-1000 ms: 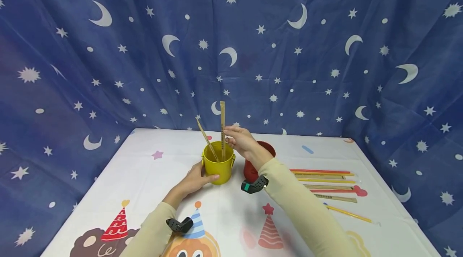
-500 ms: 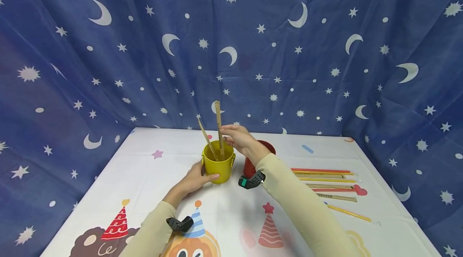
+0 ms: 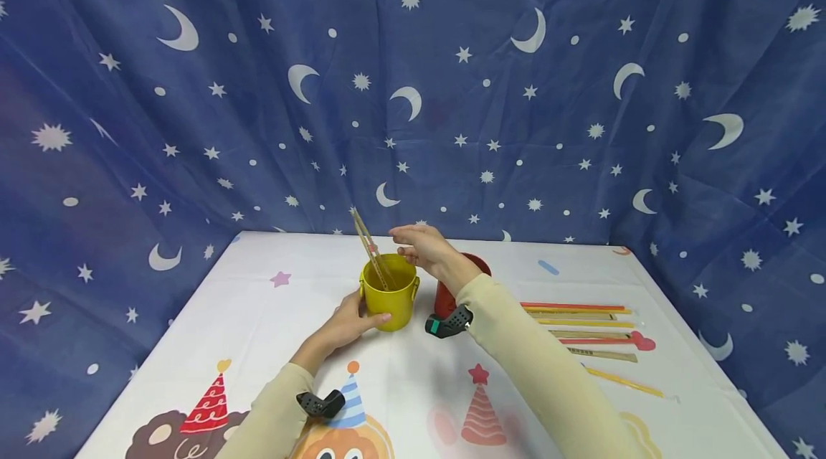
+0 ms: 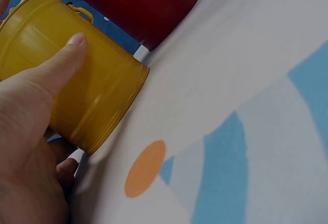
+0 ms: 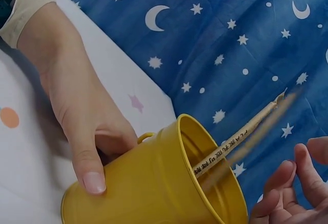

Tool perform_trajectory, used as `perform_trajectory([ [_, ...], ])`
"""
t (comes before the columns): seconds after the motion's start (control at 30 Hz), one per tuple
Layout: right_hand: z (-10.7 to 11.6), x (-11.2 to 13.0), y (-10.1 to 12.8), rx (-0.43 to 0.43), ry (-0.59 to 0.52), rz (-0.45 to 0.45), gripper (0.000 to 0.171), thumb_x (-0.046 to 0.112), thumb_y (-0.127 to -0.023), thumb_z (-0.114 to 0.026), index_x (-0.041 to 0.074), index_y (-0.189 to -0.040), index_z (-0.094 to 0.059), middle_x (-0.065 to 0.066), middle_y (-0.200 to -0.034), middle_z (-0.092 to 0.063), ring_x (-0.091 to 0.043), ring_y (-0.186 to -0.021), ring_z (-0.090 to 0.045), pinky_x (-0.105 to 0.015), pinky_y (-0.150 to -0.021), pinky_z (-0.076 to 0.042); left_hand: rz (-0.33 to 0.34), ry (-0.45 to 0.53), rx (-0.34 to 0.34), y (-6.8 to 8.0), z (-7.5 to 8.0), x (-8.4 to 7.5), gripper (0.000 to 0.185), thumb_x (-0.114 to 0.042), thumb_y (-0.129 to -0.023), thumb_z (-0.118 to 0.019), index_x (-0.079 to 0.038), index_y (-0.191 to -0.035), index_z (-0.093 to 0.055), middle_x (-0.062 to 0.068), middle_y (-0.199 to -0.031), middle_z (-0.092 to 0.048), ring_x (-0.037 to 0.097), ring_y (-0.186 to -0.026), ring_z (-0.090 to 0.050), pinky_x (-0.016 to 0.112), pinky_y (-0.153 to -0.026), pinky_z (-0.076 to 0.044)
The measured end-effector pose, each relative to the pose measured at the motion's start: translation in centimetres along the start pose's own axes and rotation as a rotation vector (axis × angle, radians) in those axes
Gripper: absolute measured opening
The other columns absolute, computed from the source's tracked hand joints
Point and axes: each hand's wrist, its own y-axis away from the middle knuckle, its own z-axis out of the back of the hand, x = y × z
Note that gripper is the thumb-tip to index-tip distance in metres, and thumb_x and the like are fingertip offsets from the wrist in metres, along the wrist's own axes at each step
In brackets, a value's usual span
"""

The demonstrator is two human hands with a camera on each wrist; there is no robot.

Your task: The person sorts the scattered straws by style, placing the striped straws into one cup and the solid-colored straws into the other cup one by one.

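Observation:
My left hand (image 3: 345, 323) grips a small yellow metal bucket (image 3: 392, 310) low on its left side, thumb across the front. Two straws in brown paper sleeves (image 5: 233, 141) lean together inside the bucket, tilted left in the head view. One of them is blurred in the right wrist view. Just right of the bucket's rim, my right hand (image 3: 427, 247) hovers with fingers loosely extended and nothing between them. A red bucket (image 3: 445, 303) stands behind that wrist, partly hidden by it.
Several straws lie on the right of the table, some red (image 3: 571, 305), some yellow (image 3: 622, 381), some in brown paper sleeves (image 3: 606, 355). The white tablecloth (image 3: 271, 315) has printed cartoon figures. A blue star-patterned curtain (image 3: 452, 107) hangs behind the table.
My right hand has let go of the straw it pinched upright. That straw has tipped left against the other one in the yellow bucket. The left hand has stayed in place.

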Motion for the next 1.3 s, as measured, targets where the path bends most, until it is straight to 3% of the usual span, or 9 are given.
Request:
perform_trajectory([
  [0.13, 0.2, -0.1, 0.2, 0.002, -0.035, 0.015, 0.037, 0.024, -0.103, -0.057, 0.005, -0.135, -0.061, -0.014, -0.147, -0.054, -0.016, -0.093, -0.056, -0.022, -0.077, -0.046, 0.002, 0.004, -0.003, 0.1, -0.1, 0.3, 0.104, -0.051, -0.083, -0.079, -0.007, -0.160, -0.025, 0.015, -0.166, -0.031, 0.034, -0.156, -0.025, 0.055, -0.129, -0.018],
  [0.47, 1.2, -0.3, 0.6, 0.028, -0.176, 0.079, 0.037, 0.021, -0.106, -0.051, 0.001, -0.138, -0.056, 0.000, -0.110, -0.057, -0.011, -0.082, -0.055, -0.019, -0.069, -0.047, -0.004, -0.006, -0.007, 0.1, -0.1, 0.4, 0.102, -0.052, -0.083, -0.078, -0.006, -0.159, -0.028, 0.016, -0.165, -0.032, 0.035, -0.155, -0.026, 0.055, -0.128, -0.020],
  [0.77, 2.4, 0.2, 2.3, 0.066, -0.230, 0.124, 0.030, 0.023, -0.107, -0.048, 0.006, -0.130, -0.059, 0.004, -0.100, -0.059, -0.010, -0.082, -0.056, -0.020, -0.076, -0.050, -0.007, -0.009, -0.005, 0.0, 0.0, 0.0, 0.104, -0.052, -0.083, -0.078, -0.004, -0.159, -0.028, 0.017, -0.165, -0.032, 0.036, -0.155, -0.026, 0.055, -0.128, -0.020],
  [1.03, 3.6, 0.7, 4.1, 0.059, -0.202, 0.198, 0.018, 0.024, -0.106, -0.051, 0.017, -0.108, -0.067, 0.006, -0.098, -0.062, -0.010, -0.084, -0.058, -0.021, -0.080, -0.051, -0.013, 0.009, 0.000, -0.1, 0.2, 0.0, 0.103, -0.050, -0.083, -0.079, -0.003, -0.159, -0.027, 0.017, -0.165, -0.032, 0.035, -0.156, -0.025, 0.054, -0.128, -0.019],
  [1.3, 6.1, 0.2, 6.5, 0.065, -0.209, 0.257, 0.023, 0.023, -0.107, -0.050, 0.025, -0.096, -0.070, 0.010, -0.095, -0.063, -0.008, -0.081, -0.058, -0.021, -0.082, -0.048, -0.014, -0.011, 0.002, 0.2, 0.0, 0.1, 0.103, -0.049, -0.085, -0.078, -0.002, -0.159, -0.025, 0.020, -0.165, -0.030, 0.039, -0.154, -0.026, 0.056, -0.127, -0.021],
])
